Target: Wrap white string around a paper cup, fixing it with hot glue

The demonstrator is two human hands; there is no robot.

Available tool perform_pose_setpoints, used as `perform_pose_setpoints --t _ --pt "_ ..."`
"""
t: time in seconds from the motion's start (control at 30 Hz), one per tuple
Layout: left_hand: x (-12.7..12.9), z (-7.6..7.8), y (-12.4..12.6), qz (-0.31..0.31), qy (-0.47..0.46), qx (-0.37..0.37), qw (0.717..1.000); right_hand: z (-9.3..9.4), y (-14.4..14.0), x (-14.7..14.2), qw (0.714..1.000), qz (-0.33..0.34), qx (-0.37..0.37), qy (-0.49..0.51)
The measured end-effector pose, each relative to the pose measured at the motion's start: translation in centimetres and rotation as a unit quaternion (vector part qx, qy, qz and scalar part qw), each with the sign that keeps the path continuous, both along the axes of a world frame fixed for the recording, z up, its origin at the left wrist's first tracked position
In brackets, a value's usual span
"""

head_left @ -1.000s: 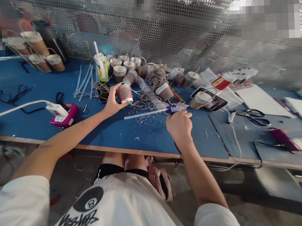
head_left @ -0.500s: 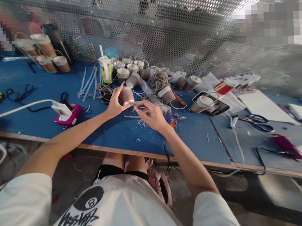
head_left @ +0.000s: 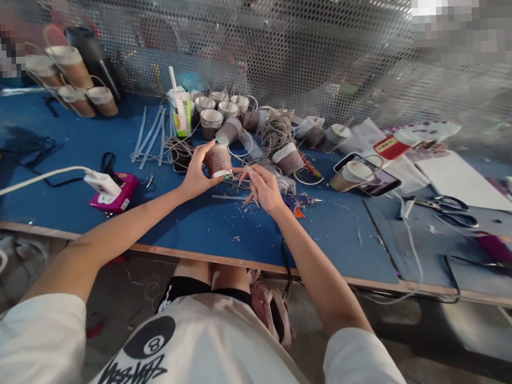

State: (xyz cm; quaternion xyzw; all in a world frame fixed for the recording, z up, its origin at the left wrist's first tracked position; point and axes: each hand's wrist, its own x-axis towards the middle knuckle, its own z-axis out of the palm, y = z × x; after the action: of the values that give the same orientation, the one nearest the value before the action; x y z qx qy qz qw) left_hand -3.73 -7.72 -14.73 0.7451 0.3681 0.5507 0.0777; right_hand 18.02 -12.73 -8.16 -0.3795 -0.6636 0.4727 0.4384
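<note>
My left hand [head_left: 196,175] is wrapped round a paper cup [head_left: 218,159] covered in brown cord, thumb below and fingers above. The cup is tilted, its white end and a reddish line toward me. Just right of it, my right hand [head_left: 262,186] has its fingers bent together, with one fingertip pointing at the cup. Whatever these fingers pinch, if anything, is too small to make out. Beneath the right hand lie a clear glue stick [head_left: 228,197] and a blue glue gun [head_left: 297,200].
Several cord-wrapped cups [head_left: 211,119] stand behind my hands, beside a tangle of cord [head_left: 276,133] and a drink carton [head_left: 180,113]. A pink power adapter [head_left: 114,195] sits left. Scissors [head_left: 445,205], a phone [head_left: 383,182] and white sheets [head_left: 467,180] lie right. A perforated metal panel [head_left: 292,60] rises behind.
My right hand has drawn back a little to the right, away from the cup's white end. The left hand keeps its hold on the cup. The view has shifted slightly.
</note>
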Motion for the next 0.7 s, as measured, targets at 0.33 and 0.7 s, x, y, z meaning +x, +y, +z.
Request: perform_pose_setpoints --t 0.33,0.7 --pt "0.0 0.0 -0.2 -0.009 0.009 -0.010 1.000 -0.3 -0.1 0.1 0.990 -0.102 0.044 0.089" --pt "0.1 0.5 -0.6 -0.048 -0.010 -0.019 0.999 -0.8 0.1 -0.8 0.998 0.003 -0.035 0.059"
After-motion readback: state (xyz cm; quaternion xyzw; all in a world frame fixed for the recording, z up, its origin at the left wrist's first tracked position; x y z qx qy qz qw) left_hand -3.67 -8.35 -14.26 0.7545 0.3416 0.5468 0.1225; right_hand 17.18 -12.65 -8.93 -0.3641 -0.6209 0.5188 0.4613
